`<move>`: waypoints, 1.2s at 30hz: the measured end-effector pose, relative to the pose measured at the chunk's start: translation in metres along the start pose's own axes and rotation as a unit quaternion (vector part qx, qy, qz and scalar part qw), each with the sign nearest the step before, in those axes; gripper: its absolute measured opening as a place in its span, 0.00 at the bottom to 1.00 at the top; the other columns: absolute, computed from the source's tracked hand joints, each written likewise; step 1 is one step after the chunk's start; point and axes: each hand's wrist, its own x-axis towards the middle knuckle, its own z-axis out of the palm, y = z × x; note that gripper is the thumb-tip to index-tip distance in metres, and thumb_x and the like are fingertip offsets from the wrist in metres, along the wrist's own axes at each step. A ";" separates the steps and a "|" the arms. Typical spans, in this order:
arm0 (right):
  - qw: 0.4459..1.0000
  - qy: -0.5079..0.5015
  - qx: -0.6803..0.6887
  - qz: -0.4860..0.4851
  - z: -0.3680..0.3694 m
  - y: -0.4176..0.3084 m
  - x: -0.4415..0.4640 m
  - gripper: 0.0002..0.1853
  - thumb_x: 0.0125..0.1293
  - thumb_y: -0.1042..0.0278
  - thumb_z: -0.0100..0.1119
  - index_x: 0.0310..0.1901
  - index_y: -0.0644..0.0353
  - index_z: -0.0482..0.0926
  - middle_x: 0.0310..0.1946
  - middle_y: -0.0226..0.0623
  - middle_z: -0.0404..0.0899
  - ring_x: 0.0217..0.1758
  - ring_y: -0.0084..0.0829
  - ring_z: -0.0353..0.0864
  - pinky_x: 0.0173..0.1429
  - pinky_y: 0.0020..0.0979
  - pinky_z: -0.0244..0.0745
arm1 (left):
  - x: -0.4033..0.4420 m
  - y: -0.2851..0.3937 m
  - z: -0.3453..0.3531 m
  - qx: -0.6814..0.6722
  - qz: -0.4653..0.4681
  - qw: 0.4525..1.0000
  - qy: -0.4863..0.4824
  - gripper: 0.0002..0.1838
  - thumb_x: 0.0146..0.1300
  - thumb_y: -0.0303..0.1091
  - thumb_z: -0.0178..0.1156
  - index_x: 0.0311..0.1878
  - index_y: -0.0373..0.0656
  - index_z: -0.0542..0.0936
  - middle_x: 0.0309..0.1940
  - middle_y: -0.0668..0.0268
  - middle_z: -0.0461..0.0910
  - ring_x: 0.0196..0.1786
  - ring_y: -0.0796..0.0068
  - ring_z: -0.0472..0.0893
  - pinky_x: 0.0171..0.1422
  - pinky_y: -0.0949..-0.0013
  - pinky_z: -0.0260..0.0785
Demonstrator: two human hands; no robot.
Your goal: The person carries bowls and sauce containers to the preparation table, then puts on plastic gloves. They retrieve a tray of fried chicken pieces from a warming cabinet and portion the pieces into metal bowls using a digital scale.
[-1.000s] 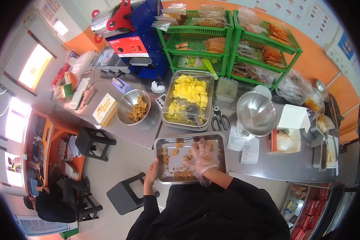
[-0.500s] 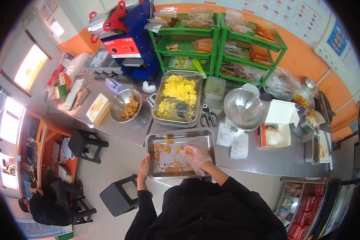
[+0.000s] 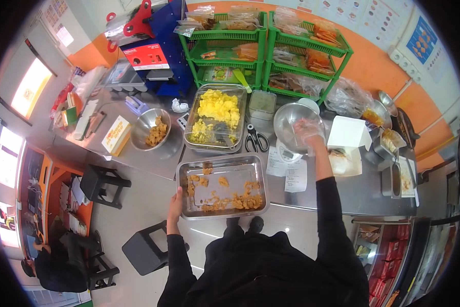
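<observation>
My left hand (image 3: 175, 209) grips the left rim of a metal tray (image 3: 225, 216), which juts over the counter's front edge. Pieces of brown fried food (image 3: 247, 201) are scattered inside it. In a clear plastic glove, my right hand (image 3: 310, 132) reaches into a steel bowl (image 3: 286, 120) that rests on a white kitchen scale (image 3: 290, 155). Blur and the loose glove hide whether those fingers hold anything. Left of them, a clear container (image 3: 188, 138) carries yellow scrambled egg (image 3: 218, 105). Another steel bowl (image 3: 140, 143) has more brown pieces in it.
Black-handled scissors (image 3: 255, 139) lie between the egg container and the scale. Paper receipts (image 3: 295, 176) and an open food box (image 3: 348, 134) are nearby. Green racks (image 3: 225, 64) with bagged food stand behind. A stool (image 3: 143, 250) is below left; a person (image 3: 61, 263) sits farther left.
My right hand has moved from over the food in the tray up and right into the bowl on the scale. My left hand still holds the tray's rim. The view has shifted slightly.
</observation>
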 end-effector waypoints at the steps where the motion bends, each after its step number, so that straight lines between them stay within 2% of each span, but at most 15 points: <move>1: 0.991 -0.047 -0.121 -0.001 -0.007 -0.021 -0.002 0.13 0.58 0.62 0.53 0.41 0.60 0.74 0.37 0.37 0.76 0.37 0.33 0.76 0.41 0.31 0.73 | 0.000 0.001 -0.001 0.003 0.001 1.000 0.003 0.41 0.62 0.63 0.42 0.54 0.24 0.68 0.50 0.51 0.73 0.55 0.67 0.71 0.60 0.70 0.58; 3: 0.925 -0.138 -0.354 -0.019 -0.023 -0.076 -0.010 0.14 0.58 0.60 0.50 0.43 0.58 0.74 0.40 0.41 0.77 0.43 0.39 0.76 0.48 0.35 0.71 | -0.005 0.004 0.002 0.009 0.000 1.000 0.009 0.41 0.61 0.63 0.42 0.53 0.24 0.69 0.49 0.51 0.74 0.54 0.66 0.71 0.60 0.70 0.58; 6: 0.929 0.065 -0.354 0.081 -0.028 -0.180 -0.042 0.14 0.58 0.56 0.45 0.39 0.52 0.77 0.37 0.40 0.77 0.40 0.37 0.77 0.44 0.36 0.72 | -0.001 -0.006 0.002 -0.003 -0.001 1.000 0.001 0.41 0.61 0.63 0.42 0.53 0.25 0.69 0.49 0.51 0.74 0.54 0.66 0.71 0.60 0.70 0.58; 7: 0.940 0.052 -0.320 0.105 -0.016 -0.188 -0.038 0.12 0.58 0.59 0.47 0.32 0.53 0.78 0.32 0.39 0.78 0.36 0.35 0.78 0.42 0.36 0.72 | -0.010 0.005 0.004 0.003 0.003 1.000 0.013 0.41 0.62 0.62 0.41 0.53 0.25 0.69 0.49 0.51 0.74 0.55 0.66 0.71 0.60 0.70 0.58; 9: 0.984 0.018 -0.170 0.052 0.021 -0.207 -0.052 0.10 0.57 0.60 0.50 0.28 0.53 0.78 0.27 0.39 0.78 0.33 0.35 0.78 0.40 0.35 0.73 | -0.012 0.009 0.004 0.004 0.001 1.000 0.005 0.40 0.63 0.62 0.41 0.53 0.25 0.69 0.49 0.51 0.74 0.55 0.66 0.71 0.60 0.70 0.58; 11: 0.998 -0.058 -0.021 -0.029 0.070 -0.234 -0.071 0.15 0.58 0.53 0.49 0.31 0.56 0.77 0.28 0.43 0.77 0.38 0.41 0.76 0.44 0.39 0.70 | -0.014 0.011 0.004 0.002 0.003 1.000 0.000 0.39 0.63 0.61 0.40 0.53 0.25 0.69 0.49 0.51 0.74 0.55 0.66 0.71 0.60 0.70 0.58; 12: 0.978 -0.184 -0.038 0.091 0.075 -0.272 -0.076 0.23 0.60 0.46 0.47 0.38 0.62 0.75 0.36 0.48 0.76 0.43 0.43 0.75 0.48 0.40 0.70 | -0.016 0.013 0.004 0.000 0.007 1.000 -0.001 0.39 0.64 0.61 0.39 0.53 0.25 0.69 0.48 0.51 0.74 0.55 0.66 0.71 0.60 0.70 0.58; 14: 0.978 -0.168 -0.122 0.021 0.139 -0.271 -0.084 0.30 0.59 0.42 0.45 0.45 0.68 0.70 0.43 0.52 0.73 0.49 0.45 0.72 0.53 0.40 0.67 | -0.015 0.013 0.003 0.001 0.019 1.000 -0.010 0.38 0.65 0.59 0.38 0.53 0.25 0.69 0.48 0.51 0.74 0.54 0.66 0.71 0.60 0.70 0.59; 17: 0.972 -0.171 -0.132 0.095 0.186 -0.299 -0.084 0.38 0.57 0.43 0.50 0.60 0.68 0.57 0.54 0.50 0.64 0.58 0.43 0.65 0.53 0.41 0.67 | -0.011 0.004 -0.001 0.008 0.037 0.999 -0.019 0.37 0.66 0.58 0.36 0.51 0.25 0.70 0.47 0.51 0.75 0.54 0.67 0.71 0.59 0.70 0.59; 20: 0.985 -0.120 -0.123 0.009 0.217 -0.313 -0.093 0.35 0.55 0.48 0.54 0.58 0.65 0.60 0.52 0.49 0.65 0.57 0.47 0.65 0.53 0.43 0.67 | -0.009 -0.003 -0.003 0.010 0.036 0.999 -0.017 0.36 0.67 0.57 0.35 0.51 0.26 0.71 0.45 0.52 0.76 0.51 0.68 0.72 0.57 0.70 0.61; 23: 0.975 -0.136 -0.104 -0.142 0.239 -0.301 -0.090 0.27 0.52 0.55 0.57 0.52 0.60 0.67 0.49 0.48 0.65 0.52 0.51 0.69 0.48 0.45 0.70 | -0.014 0.008 -0.005 0.013 0.028 0.999 -0.039 0.36 0.67 0.57 0.35 0.51 0.27 0.72 0.44 0.53 0.76 0.49 0.69 0.72 0.55 0.70 0.62; 26: 0.945 -0.268 -0.097 -0.161 0.229 -0.303 -0.093 0.20 0.51 0.60 0.57 0.46 0.56 0.71 0.49 0.48 0.65 0.45 0.51 0.74 0.43 0.45 0.73 | -0.011 0.005 -0.006 0.010 0.036 0.998 -0.042 0.36 0.67 0.57 0.34 0.51 0.28 0.72 0.43 0.54 0.76 0.47 0.70 0.72 0.54 0.70 0.62; 27: 0.946 -0.255 -0.081 -0.181 0.238 -0.295 -0.096 0.17 0.51 0.61 0.57 0.43 0.55 0.72 0.47 0.48 0.67 0.40 0.50 0.77 0.40 0.45 0.74 | -0.010 0.002 -0.006 0.008 0.043 0.998 -0.046 0.36 0.67 0.58 0.34 0.51 0.28 0.72 0.42 0.54 0.76 0.47 0.70 0.72 0.54 0.70 0.62; 33: 0.972 -0.186 -0.046 -0.133 0.252 -0.241 -0.099 0.13 0.53 0.62 0.54 0.40 0.55 0.73 0.39 0.42 0.74 0.39 0.42 0.77 0.42 0.40 0.73 | -0.014 0.012 -0.005 0.021 0.035 0.998 -0.039 0.36 0.67 0.58 0.34 0.51 0.27 0.71 0.43 0.53 0.76 0.48 0.70 0.72 0.54 0.70 0.62; 36: 0.952 -0.245 0.175 0.062 0.207 -0.227 -0.092 0.12 0.56 0.61 0.51 0.40 0.55 0.73 0.33 0.36 0.75 0.35 0.31 0.75 0.41 0.34 0.71 | -0.015 0.022 -0.007 0.029 0.029 0.998 -0.045 0.37 0.67 0.58 0.34 0.51 0.26 0.71 0.43 0.52 0.76 0.47 0.69 0.73 0.53 0.69 0.62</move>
